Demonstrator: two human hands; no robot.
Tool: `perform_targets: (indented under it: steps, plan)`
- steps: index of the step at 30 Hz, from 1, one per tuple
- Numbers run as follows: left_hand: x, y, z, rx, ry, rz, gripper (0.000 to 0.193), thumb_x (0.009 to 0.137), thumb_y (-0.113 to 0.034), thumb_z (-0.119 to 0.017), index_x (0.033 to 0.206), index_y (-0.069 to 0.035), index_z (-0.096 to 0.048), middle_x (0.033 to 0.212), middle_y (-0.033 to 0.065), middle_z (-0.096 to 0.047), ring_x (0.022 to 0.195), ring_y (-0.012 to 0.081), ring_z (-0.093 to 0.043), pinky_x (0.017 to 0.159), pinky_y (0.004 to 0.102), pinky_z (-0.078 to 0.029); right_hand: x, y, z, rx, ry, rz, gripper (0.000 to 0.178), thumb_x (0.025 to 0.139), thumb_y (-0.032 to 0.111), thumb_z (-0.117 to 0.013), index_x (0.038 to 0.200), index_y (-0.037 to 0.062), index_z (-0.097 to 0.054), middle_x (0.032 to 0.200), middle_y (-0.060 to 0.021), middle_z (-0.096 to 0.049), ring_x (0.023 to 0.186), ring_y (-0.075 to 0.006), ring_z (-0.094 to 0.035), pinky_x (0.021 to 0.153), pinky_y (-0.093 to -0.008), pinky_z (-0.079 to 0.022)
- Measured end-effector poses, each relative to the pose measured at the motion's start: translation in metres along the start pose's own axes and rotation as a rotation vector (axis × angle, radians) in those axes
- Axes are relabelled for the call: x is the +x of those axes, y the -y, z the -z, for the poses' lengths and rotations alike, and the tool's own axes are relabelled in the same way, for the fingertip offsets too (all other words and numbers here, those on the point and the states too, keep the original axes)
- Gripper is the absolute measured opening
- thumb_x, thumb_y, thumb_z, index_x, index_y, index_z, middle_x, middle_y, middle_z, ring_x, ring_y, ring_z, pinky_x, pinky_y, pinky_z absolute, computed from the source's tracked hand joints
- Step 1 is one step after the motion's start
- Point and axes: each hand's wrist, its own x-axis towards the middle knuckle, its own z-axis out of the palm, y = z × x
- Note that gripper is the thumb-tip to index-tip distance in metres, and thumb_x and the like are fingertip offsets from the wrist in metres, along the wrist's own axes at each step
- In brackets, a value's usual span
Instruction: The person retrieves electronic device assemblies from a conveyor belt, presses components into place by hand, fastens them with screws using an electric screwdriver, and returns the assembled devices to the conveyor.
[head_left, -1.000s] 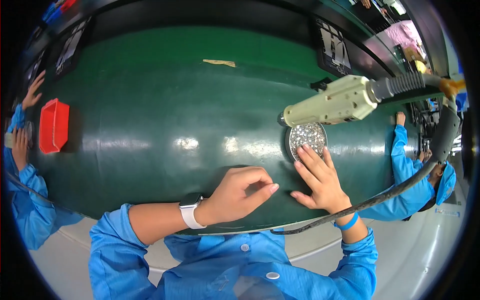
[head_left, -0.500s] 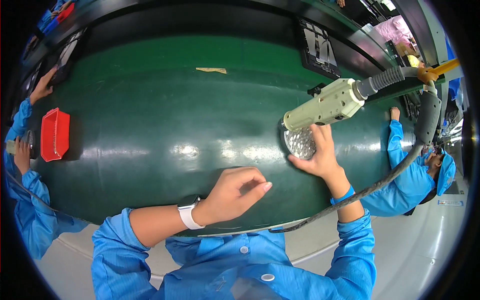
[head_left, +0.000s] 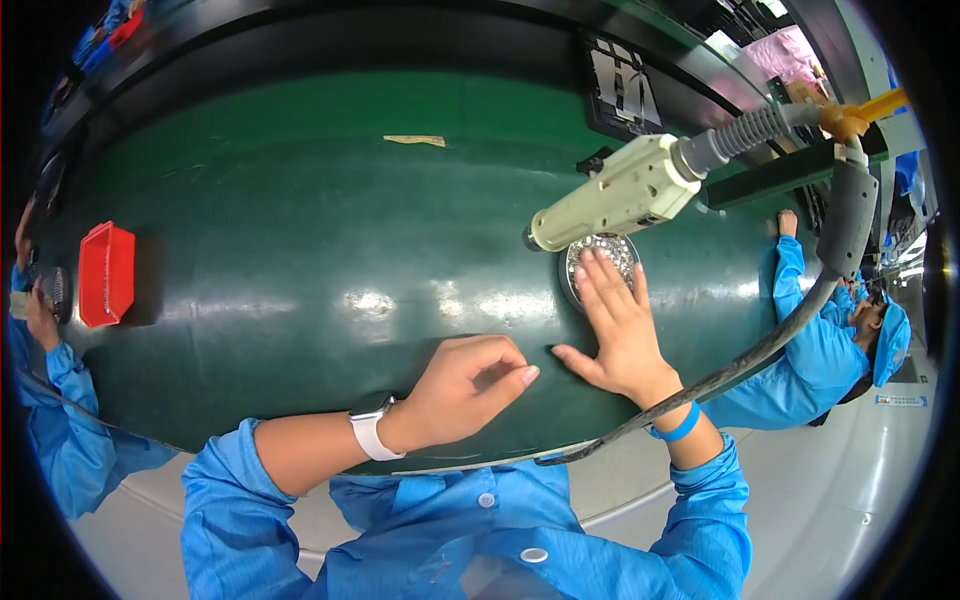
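My right hand (head_left: 622, 335) is open, fingers stretched over the near part of a round dish (head_left: 566, 284) of small shiny metal pieces (head_left: 597, 245). Its fingertips reach the pieces, which are too small to name. On the left, my left hand (head_left: 463, 390) is closed in a pinch, thumb against forefinger, low over the near part of the table; anything held there is hidden. A cream-coloured powered screwdriver (head_left: 610, 200) hangs from a ribbed grey sleeve, its nose just left of the dish and partly above it.
A thick grey cable (head_left: 740, 375) curves past my right wrist. The green table (head_left: 300, 230) carries a red bin (head_left: 106, 275) at left and a yellowish strip (head_left: 414, 140). A black flat unit (head_left: 622, 90) lies far right. Co-workers in blue sit on both sides.
My right hand has let go of the dish's side and spread over its contents. The screwdriver has shifted left. At far left, a co-worker's hand has moved. My left hand stays nearly still.
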Motion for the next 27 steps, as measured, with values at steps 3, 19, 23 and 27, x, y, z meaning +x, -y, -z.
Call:
perform_targets:
  steps: [3, 19, 23, 27]
  plan:
    - [0.0, -0.003, 0.003, 0.054, 0.005, 0.017, 0.015, 0.096, -0.009, -0.068, 0.088, 0.002, -0.064, 0.077, 0.0071, -0.065, 0.068, 0.0109, -0.059, 0.062, 0.0279, -0.049, 0.008, 0.001, 0.002, 0.009, -0.001, 0.024, 0.092, 0.083, 0.051, -0.073, 0.15, -0.0032, -0.04, 0.157, -0.022, -0.04, 0.15, -0.0364, -0.034, 0.12, -0.0633, -0.017]
    - [-0.002, 0.0, 0.004, -0.055, -0.035, 0.036, 0.014, 0.096, -0.007, -0.068, 0.087, 0.002, -0.063, 0.079, 0.0081, -0.065, 0.068, 0.0124, -0.059, 0.063, 0.0272, -0.048, 0.003, -0.022, 0.002, 0.013, -0.014, 0.032, 0.098, 0.083, 0.05, -0.072, 0.155, -0.0033, -0.031, 0.157, -0.0207, -0.042, 0.148, -0.0363, -0.037, 0.119, -0.0638, -0.018]
    - [0.002, -0.004, 0.002, 0.041, 0.047, -0.033, 0.01, 0.097, -0.004, -0.066, 0.09, 0.003, -0.064, 0.084, 0.0071, -0.066, 0.07, 0.0093, -0.058, 0.062, 0.0252, -0.046, -0.034, -0.018, 0.008, 0.075, 0.038, 0.037, 0.102, 0.081, 0.053, -0.074, 0.155, -0.0036, -0.032, 0.157, -0.0223, -0.042, 0.147, -0.0391, -0.038, 0.119, -0.065, -0.016]
    - [0.001, 0.001, 0.005, 0.085, 0.059, -0.082, 0.007, 0.098, -0.001, -0.064, 0.092, 0.004, -0.064, 0.089, 0.0067, -0.067, 0.073, 0.0066, -0.057, 0.061, 0.0226, -0.045, -0.004, -0.001, 0.004, 0.111, 0.007, 0.115, 0.095, 0.082, 0.05, -0.074, 0.152, -0.0041, -0.037, 0.154, -0.0219, -0.046, 0.146, -0.037, -0.04, 0.12, -0.0614, -0.02]
